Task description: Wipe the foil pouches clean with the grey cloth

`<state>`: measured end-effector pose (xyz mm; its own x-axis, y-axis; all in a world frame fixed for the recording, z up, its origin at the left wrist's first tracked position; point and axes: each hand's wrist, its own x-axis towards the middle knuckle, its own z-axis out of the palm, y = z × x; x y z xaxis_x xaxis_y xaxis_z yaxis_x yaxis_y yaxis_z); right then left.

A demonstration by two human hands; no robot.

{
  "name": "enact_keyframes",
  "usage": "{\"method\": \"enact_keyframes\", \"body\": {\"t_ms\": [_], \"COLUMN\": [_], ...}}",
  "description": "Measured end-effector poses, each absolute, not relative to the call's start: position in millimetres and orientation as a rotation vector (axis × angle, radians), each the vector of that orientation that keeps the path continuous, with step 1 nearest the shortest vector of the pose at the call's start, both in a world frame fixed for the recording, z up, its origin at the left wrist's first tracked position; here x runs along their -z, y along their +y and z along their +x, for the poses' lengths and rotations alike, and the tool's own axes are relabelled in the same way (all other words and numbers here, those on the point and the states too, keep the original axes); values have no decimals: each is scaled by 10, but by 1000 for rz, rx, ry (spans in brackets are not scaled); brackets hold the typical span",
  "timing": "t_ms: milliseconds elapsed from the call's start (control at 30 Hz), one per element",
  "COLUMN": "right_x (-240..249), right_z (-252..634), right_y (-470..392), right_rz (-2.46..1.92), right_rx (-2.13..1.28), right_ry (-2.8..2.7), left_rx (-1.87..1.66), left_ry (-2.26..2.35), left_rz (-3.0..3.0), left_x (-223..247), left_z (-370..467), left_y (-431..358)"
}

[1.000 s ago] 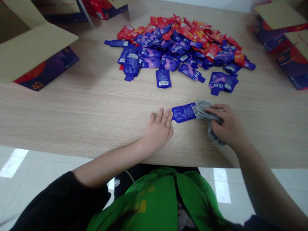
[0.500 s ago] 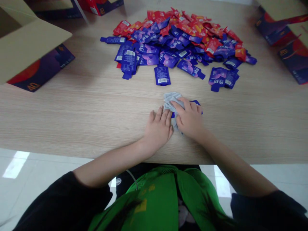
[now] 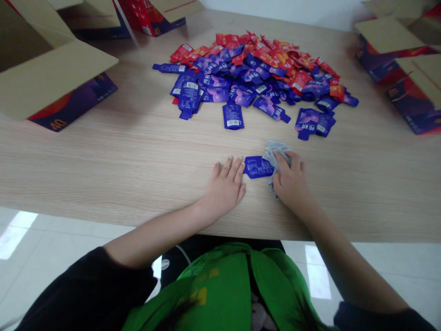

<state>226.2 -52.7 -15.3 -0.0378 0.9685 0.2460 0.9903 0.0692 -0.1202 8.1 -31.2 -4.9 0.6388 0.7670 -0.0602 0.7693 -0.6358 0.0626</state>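
Note:
A blue pouch (image 3: 257,167) with pale printing lies flat on the table in front of me, its narrow spout end toward the left. My left hand (image 3: 225,184) rests flat with fingers stretched out, the fingertips at that spout end. Bunched in my right hand (image 3: 292,181) is a grey cloth (image 3: 274,154), pressed over the pouch's right end, which it hides. Beyond both hands lies a heap of blue pouches (image 3: 241,94) and red pouches (image 3: 265,46), with several blue ones loose along its near side.
An open carton (image 3: 74,99) marked 40 stands at the left, with more cartons (image 3: 168,18) behind it. Further open cartons (image 3: 416,103) stand at the right. The table's front edge (image 3: 151,227) runs close to my body.
My right hand has slid the cloth to the right, uncovering the left part of the blue pouch. My left hand stays in about the same place. The camera view has tilted up slightly.

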Motion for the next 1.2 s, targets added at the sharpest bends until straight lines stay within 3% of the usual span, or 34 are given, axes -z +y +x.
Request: {"method": "enact_keyframes", "body": {"t_ms": [267, 400, 633, 900, 1200], "right_x": [-12, -164, 64, 102, 10], "right_z": [2306, 2059, 1648, 2005, 2568], "right_y": [-494, -388, -272, -438, -348], "right_rz": [-1778, -1693, -1764, -1947, -1888], "right_rx": [-38, 43, 32, 94, -71], "right_ry": [-2007, -2005, -2367, -2149, -2033], "left_rx": [62, 34, 33, 71, 113], "left_ry": [1326, 1333, 1302, 1331, 1292], "left_rz": [2761, 2753, 2776, 2770, 2747], "left_x": [62, 60, 73, 37, 7], "left_z": [80, 79, 69, 76, 70], "left_y": [-324, -316, -310, -315, -285]}}
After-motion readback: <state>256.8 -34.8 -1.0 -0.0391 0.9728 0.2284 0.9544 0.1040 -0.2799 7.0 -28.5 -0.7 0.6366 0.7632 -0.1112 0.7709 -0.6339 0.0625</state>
